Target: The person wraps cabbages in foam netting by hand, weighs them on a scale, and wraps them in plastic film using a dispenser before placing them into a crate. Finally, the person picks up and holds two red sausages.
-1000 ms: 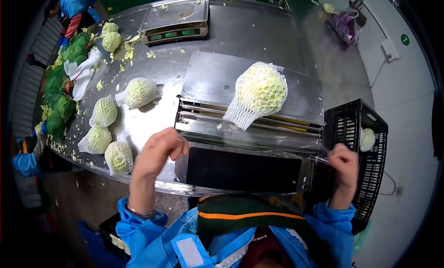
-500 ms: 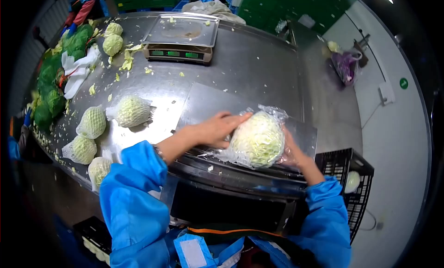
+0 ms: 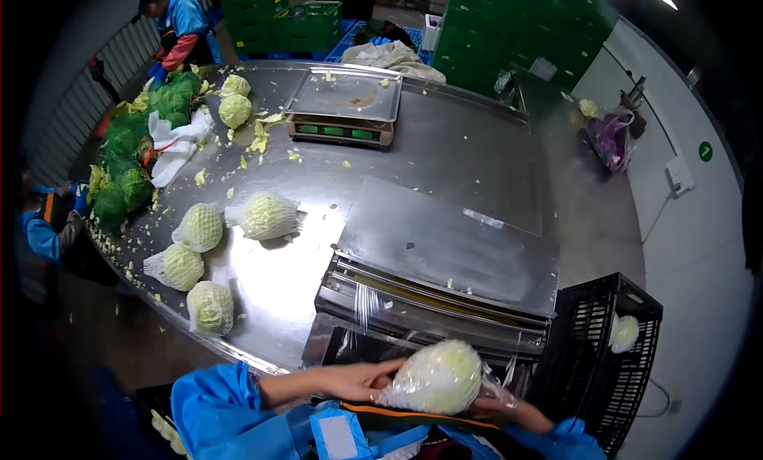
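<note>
Plastic-wrapped cabbage [image 3: 439,376] sits just before the wrapping machine [image 3: 445,253], my left hand [image 3: 364,380] and right hand [image 3: 501,403] both cupped snugly around it.

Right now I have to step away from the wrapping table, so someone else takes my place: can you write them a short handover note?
Left hand: pressed against the filmed cabbage, close to the body.
Right hand: cups its other side, partly hidden under film.
Done: that cabbage is in film; a second cabbage lies in the black crate.
To do: four netted cabbages wait on the steel table, left of the film wrapper.
</note>
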A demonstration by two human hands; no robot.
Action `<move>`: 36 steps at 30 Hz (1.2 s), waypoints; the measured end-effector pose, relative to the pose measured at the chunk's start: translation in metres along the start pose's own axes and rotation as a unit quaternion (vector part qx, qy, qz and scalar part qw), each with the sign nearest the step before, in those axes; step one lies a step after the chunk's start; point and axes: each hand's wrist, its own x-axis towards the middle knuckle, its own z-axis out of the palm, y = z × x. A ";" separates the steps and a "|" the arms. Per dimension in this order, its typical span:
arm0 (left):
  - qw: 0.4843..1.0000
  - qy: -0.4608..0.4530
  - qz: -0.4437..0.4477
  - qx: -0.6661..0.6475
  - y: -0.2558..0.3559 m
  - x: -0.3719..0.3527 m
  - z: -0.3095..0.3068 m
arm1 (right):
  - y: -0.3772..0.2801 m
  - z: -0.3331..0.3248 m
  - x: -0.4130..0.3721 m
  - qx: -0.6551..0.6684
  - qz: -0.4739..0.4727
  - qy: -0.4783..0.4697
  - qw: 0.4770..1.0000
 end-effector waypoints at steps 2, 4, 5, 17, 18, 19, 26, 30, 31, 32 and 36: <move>0.964 0.040 -0.127 -0.231 -0.050 -0.019 0.005 | 0.036 0.009 -0.023 0.049 0.030 0.013 0.998; 0.962 0.084 -0.121 -0.231 -0.058 -0.041 0.021 | 0.065 0.012 -0.042 0.077 0.050 0.034 0.995; 0.976 0.104 -0.089 -0.172 -0.049 -0.055 0.037 | 0.077 0.011 -0.049 0.079 0.053 0.043 0.994; 0.779 0.487 0.098 -0.382 -0.052 -0.052 0.039 | 0.026 0.066 -0.053 0.623 0.011 0.177 0.762; 0.761 0.488 0.095 -0.416 -0.073 -0.061 0.041 | 0.069 0.061 -0.064 0.555 -0.019 0.154 0.818; 0.702 0.508 0.063 -0.496 -0.101 -0.061 0.044 | 0.137 0.049 -0.060 0.614 -0.058 0.109 0.779; 0.970 0.198 -0.042 -0.133 -0.240 0.018 0.083 | 0.086 0.131 0.019 0.345 -0.017 0.328 0.879; 0.954 0.194 0.152 -0.172 -0.163 0.033 0.095 | 0.064 0.117 0.027 0.323 -0.049 0.328 0.886; 0.939 0.203 0.222 -0.169 -0.143 0.040 0.095 | 0.056 0.114 0.030 0.323 -0.063 0.332 0.884; 0.927 0.219 0.272 -0.135 -0.121 0.047 0.093 | 0.045 0.112 0.035 0.327 -0.077 0.331 0.882; 0.945 0.108 0.253 -0.176 -0.060 0.071 0.090 | 0.018 0.096 0.051 0.344 -0.090 0.336 0.872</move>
